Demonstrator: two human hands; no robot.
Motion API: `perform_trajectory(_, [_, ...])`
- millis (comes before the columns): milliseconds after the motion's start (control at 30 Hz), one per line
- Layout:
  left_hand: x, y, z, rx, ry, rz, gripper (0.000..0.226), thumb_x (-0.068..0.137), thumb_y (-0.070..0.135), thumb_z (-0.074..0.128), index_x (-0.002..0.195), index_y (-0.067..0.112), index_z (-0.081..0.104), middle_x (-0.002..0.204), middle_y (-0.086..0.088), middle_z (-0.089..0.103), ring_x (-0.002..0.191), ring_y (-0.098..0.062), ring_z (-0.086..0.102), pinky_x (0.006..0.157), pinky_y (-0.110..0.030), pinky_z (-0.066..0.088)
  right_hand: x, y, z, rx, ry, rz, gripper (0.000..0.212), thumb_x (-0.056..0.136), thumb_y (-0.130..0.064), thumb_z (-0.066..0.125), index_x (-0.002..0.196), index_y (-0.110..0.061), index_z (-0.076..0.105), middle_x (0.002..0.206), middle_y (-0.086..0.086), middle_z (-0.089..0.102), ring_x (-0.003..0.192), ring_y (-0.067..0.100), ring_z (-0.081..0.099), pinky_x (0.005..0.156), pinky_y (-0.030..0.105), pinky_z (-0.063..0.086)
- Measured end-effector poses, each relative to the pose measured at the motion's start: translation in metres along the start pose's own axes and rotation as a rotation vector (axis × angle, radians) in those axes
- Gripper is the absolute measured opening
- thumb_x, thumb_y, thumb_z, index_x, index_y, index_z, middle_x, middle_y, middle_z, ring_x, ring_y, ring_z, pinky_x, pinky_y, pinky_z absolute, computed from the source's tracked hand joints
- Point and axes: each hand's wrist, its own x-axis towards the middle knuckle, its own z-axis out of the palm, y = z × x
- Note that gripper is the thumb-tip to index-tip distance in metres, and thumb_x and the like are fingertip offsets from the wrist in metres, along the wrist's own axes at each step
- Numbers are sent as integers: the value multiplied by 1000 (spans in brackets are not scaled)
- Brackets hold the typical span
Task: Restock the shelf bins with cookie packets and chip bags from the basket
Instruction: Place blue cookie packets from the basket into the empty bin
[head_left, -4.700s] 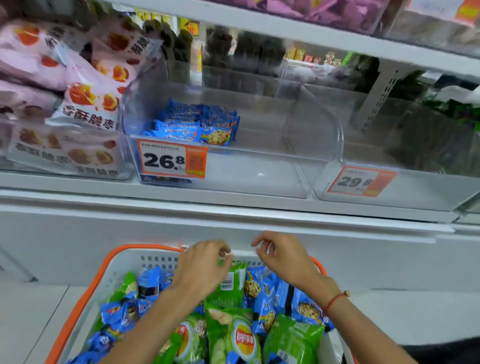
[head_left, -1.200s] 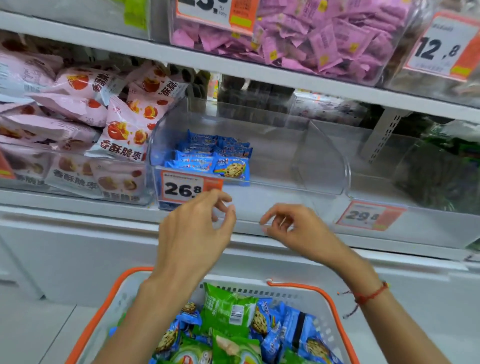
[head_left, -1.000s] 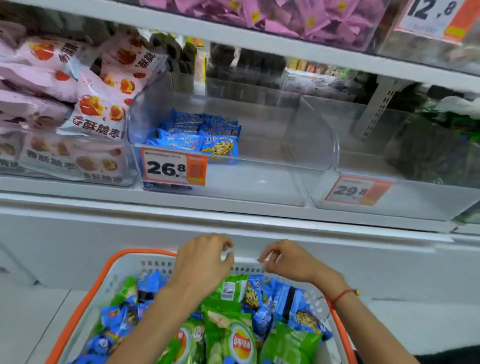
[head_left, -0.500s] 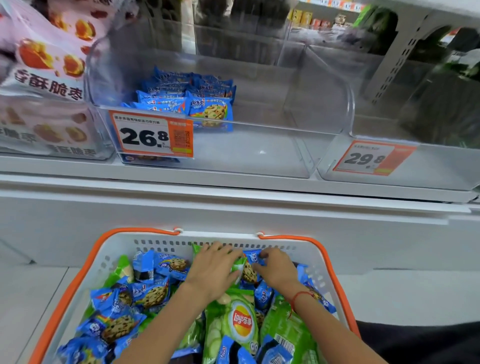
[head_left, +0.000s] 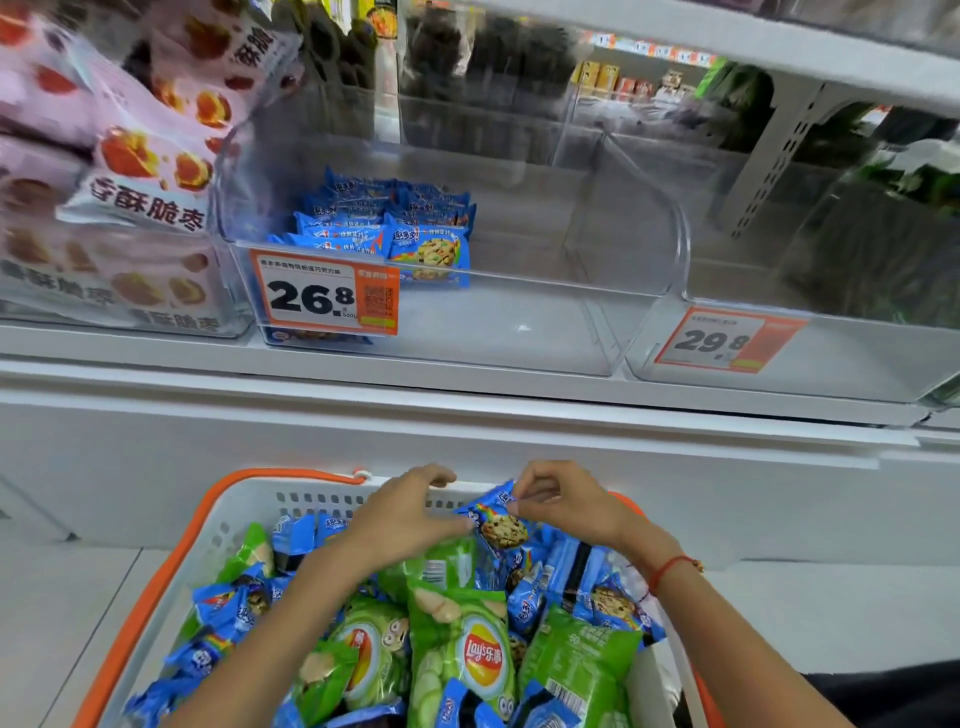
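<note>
At far left, the shelf bin of pink bags (head_left: 130, 208) is full and needs nothing from you. Next to it, the cookie bin (head_left: 452, 312), tagged 26.8, holds only a small stack of blue cookie packets (head_left: 387, 228) in its left half; the right half is bare. Further right, the bin tagged 29.8 (head_left: 779, 358) shows no stock that can be made out. Judged from this, restocking is at an early stage, with most of the work left.

Near you, the orange-rimmed basket (head_left: 171, 561) is heavily loaded: blue cookie packets lie along its left side and right side, and green chip bags (head_left: 467, 654) fill the middle.

Your left hand (head_left: 410, 519) is at the far end of the basket, fingers curled, its thumb side touching a cookie packet (head_left: 498, 525); whether it actually grips that packet cannot be told. Your right hand (head_left: 566, 501) pinches the top edge of the same packet between thumb and fingertips, holding it just above the pile near the basket's far wall.

The packet in hand belongs in the 26.8 bin; the chip bags likely go to the 29.8 bin, none of them yet moved.
</note>
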Motion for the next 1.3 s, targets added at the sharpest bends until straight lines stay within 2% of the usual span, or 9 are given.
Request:
perform_trajectory(100, [-4,17,-26,-313,-56,35,41,86,38,65,121,17,57,117,7,61,105,-9,60,87,-22,48,-3,-42,-16,14,-22,-90,11,83,-10,71,83,-17,63,82,7,66,79,9,62,76,21,49])
perform_trajectory(233, [-20,44,-64,-467,92,230,9,91,23,61,98,20,65,93,11,67,91,-3,63,69,-8,46,-12,-104,-32,37,28,-226,7,83,-11,70,87,-15,66,83,4,67,78,5,61,74,15,48])
perform_trajectory(400, [-35,63,-105,-513,254,439,26,82,37,58,100,22,69,95,9,72,91,-2,65,80,-16,49,-23,-170,-45,7,140,-361,5,80,-17,74,83,-17,70,80,4,70,73,5,60,73,21,48])
perform_trajectory(700, [-36,85,-146,-742,735,492,10,90,17,61,88,21,70,80,4,72,72,-3,65,62,-14,51,-3,-240,-58,-144,214,-496,23,77,-25,77,95,-36,68,96,0,72,92,9,64,85,29,52])
perform_trajectory(800, [-30,77,-162,-519,819,424,14,93,33,57,94,27,70,90,11,71,81,-3,64,71,-20,50,12,-254,-62,-140,200,-517,24,78,-19,77,98,-29,70,93,4,73,81,5,65,77,24,54])
perform_trajectory(867, [-26,63,-175,-159,1003,366,23,96,40,51,104,27,69,105,12,67,96,-9,58,81,-29,46,26,-261,-72,-106,241,-505,24,78,-14,76,99,-24,70,92,8,73,74,3,64,71,18,52])
perform_trajectory(1000, [-19,33,-193,368,1176,314,38,89,26,51,125,17,60,127,1,58,114,-20,45,94,-37,34,59,-266,-98,-198,333,-400,31,77,-13,78,106,-16,67,89,1,70,75,5,61,69,16,47])
perform_trajectory(1167, [-13,24,-185,333,1182,272,46,89,17,58,135,10,51,134,-7,51,119,-25,47,93,-42,40,100,-251,-96,-561,277,-256,36,72,-18,82,104,-12,70,90,4,70,69,3,58,71,19,46])
perform_trajectory(1300, [-14,25,-182,244,1222,251,48,87,16,62,133,7,51,129,-11,53,113,-27,51,87,-42,43,127,-232,-75,-732,254,-242,34,72,-26,82,104,-16,74,97,-2,72,82,9,62,73,25,51])
